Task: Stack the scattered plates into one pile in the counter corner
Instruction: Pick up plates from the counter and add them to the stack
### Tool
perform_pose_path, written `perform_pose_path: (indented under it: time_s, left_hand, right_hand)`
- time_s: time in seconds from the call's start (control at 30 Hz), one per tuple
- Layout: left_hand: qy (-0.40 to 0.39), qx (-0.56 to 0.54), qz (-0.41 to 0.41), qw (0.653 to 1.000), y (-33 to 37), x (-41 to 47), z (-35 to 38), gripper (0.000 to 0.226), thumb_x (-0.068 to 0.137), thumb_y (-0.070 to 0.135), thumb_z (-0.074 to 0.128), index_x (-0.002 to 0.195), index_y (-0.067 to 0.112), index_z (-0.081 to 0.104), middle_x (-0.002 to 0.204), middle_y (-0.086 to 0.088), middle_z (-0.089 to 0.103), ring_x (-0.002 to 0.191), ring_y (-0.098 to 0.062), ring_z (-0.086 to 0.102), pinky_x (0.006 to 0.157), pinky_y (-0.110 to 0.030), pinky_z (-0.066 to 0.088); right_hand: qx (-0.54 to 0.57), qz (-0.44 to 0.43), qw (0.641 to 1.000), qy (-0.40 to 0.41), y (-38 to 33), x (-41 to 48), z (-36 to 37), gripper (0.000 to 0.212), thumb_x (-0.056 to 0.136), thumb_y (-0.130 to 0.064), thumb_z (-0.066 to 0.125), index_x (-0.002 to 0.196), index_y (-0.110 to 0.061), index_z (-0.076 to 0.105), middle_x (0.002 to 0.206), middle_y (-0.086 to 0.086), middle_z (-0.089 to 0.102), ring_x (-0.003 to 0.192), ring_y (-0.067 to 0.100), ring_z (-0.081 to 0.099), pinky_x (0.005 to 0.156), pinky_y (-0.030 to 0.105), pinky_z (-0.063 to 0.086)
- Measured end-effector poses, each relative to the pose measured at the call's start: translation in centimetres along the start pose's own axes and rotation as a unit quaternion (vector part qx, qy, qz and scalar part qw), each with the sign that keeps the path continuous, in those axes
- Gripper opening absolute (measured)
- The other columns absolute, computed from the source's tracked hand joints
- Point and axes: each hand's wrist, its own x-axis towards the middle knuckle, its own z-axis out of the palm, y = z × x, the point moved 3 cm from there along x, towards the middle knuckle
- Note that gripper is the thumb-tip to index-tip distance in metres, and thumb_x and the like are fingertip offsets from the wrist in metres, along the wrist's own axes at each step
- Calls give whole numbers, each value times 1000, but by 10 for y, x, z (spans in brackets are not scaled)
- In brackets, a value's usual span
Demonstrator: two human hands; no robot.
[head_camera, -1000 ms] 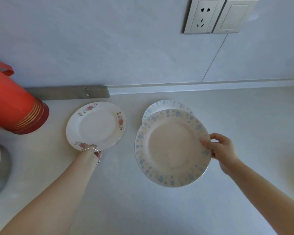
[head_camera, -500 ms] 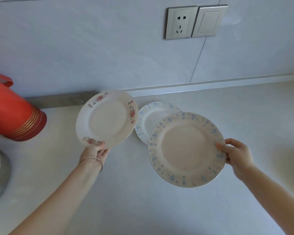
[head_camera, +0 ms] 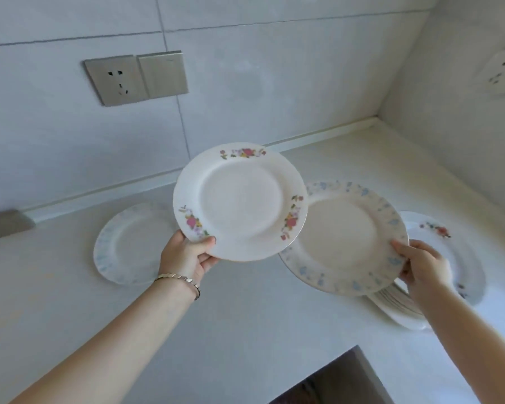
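Note:
My left hand (head_camera: 187, 256) grips the near rim of a white plate with red flowers (head_camera: 239, 201), held in the air over the counter. My right hand (head_camera: 420, 265) holds a larger plate with blue flecks (head_camera: 344, 240) by its right rim; the flowered plate overlaps its left edge. Under and behind the blue-flecked plate stands a pile of plates (head_camera: 449, 258) near the counter corner, its top plate white with a red flower. One pale blue-rimmed plate (head_camera: 129, 243) lies flat on the counter to the left.
The light counter (head_camera: 245, 316) meets tiled walls at the back and right, forming the corner. A steel socket and switch (head_camera: 136, 77) sit on the back wall, a white socket (head_camera: 502, 72) on the right wall. A dark gap (head_camera: 341, 380) opens at the counter's near edge.
Both hands have carried their plates to the right, and the view has swung with them. The red flask has left the view; the corner and the pile have come in.

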Motion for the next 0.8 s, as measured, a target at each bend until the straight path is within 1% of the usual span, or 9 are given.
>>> perform_pose_path:
  time_s: [0.07, 0.13, 0.2, 0.33, 0.4, 0.5, 0.63, 0.73, 0.8]
  left_hand:
    - [-23, 0, -19, 1000, -22, -4, 44, 31, 86, -15, 46, 83, 14, 56, 69, 0, 72, 52, -9, 71, 48, -23, 57]
    - [-47, 1, -38, 998, -43, -7, 87, 31, 86, -15, 45, 84, 14, 56, 60, 4, 73, 52, -8, 71, 47, -23, 57]
    - [-64, 4, -51, 997, -61, -10, 128, 31, 86, -15, 45, 83, 14, 56, 58, 5, 73, 52, -9, 71, 47, -24, 57]
    - [-88, 17, -69, 994, -91, -16, 199, 30, 87, -14, 45, 84, 13, 57, 82, -4, 69, 61, -13, 71, 51, -25, 59]
    - [-105, 23, -74, 991, -103, -18, 229, 30, 87, -13, 46, 87, 14, 59, 89, -4, 66, 61, -11, 72, 51, -24, 58]
    - [-116, 31, -81, 989, -116, -17, 261, 30, 87, -13, 46, 88, 14, 59, 90, -4, 66, 63, -11, 71, 50, -23, 58]
    - [-136, 48, -89, 986, -125, -8, 289, 30, 87, -13, 45, 90, 14, 59, 93, -6, 65, 57, -8, 72, 48, -22, 56]
    - [-141, 61, -93, 984, -129, 1, 302, 31, 88, -13, 45, 92, 14, 58, 95, -6, 65, 57, -8, 72, 48, -23, 56]
    - [-139, 70, -97, 983, -131, 7, 305, 31, 88, -13, 45, 91, 15, 59, 94, -5, 65, 59, -9, 73, 48, -22, 56]
  right_hand:
    - [17, 1, 999, 41, -9, 16, -45, 24, 84, -3, 60, 63, -10, 52, 29, -10, 50, 25, 2, 47, 32, 11, 41]
    - [27, 1, 997, 79, -16, 31, -87, 27, 84, -2, 60, 61, -11, 48, 26, -10, 46, 23, 3, 44, 30, 10, 38]
    - [42, 0, 994, 100, -22, 45, -124, 27, 84, -1, 60, 61, -10, 49, 27, -10, 46, 24, 2, 46, 31, 11, 40]
    - [64, 9, 989, 131, -24, 69, -182, 25, 85, -1, 59, 63, -8, 49, 29, -9, 49, 27, 3, 49, 34, 13, 45]
    - [72, 17, 987, 140, -21, 80, -202, 24, 85, -2, 60, 63, -8, 50, 31, -8, 52, 28, 4, 51, 34, 14, 46]
    - [77, 38, 985, 152, -10, 91, -217, 23, 85, -3, 60, 64, -8, 52, 34, -7, 53, 28, 5, 51, 35, 14, 46]
    - [82, 68, 982, 155, 8, 100, -220, 26, 85, -4, 60, 62, -9, 49, 39, -4, 53, 29, 6, 51, 36, 15, 47]
    - [77, 92, 982, 148, 18, 105, -213, 25, 87, -6, 59, 64, -9, 47, 58, 5, 51, 47, 16, 54, 43, 21, 49]
    - [72, 105, 981, 143, 24, 109, -208, 24, 87, -6, 58, 66, -8, 47, 65, 8, 50, 57, 21, 51, 51, 25, 48]
